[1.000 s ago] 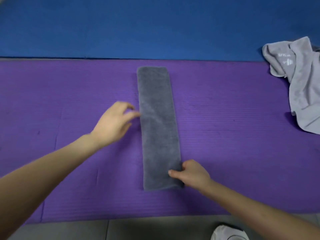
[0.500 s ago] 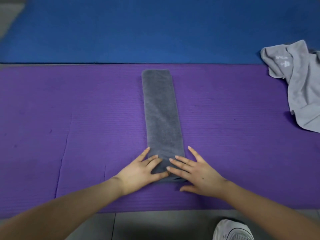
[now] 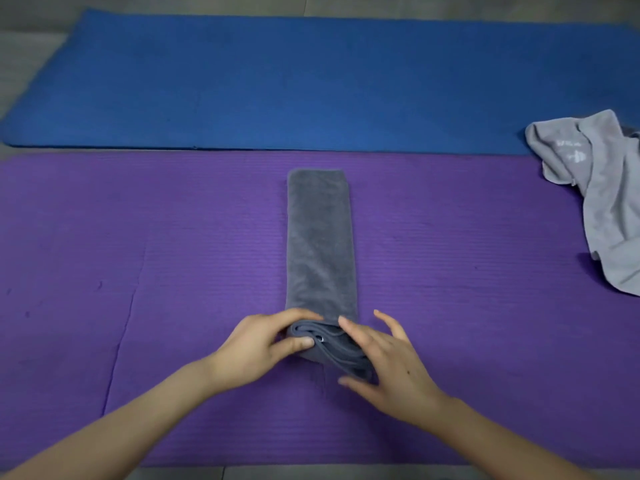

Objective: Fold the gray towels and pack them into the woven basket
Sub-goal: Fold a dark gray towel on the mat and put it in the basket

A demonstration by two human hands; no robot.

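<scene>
Gripping the part-rolled towel — left hand curled, right hand splayed over it.

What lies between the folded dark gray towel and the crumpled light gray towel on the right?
Only bare purple mat; the head view shows nothing else between the dark gray towel and the light gray towel.

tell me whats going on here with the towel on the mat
A person is working on a long, folded dark gray towel lying on a purple mat. The left hand grips its near end, which is turned up into a thick fold, and the right hand lies over that end with fingers spread. A lighter gray towel sits crumpled at the right, not yet folded. No basket is in view.
</scene>
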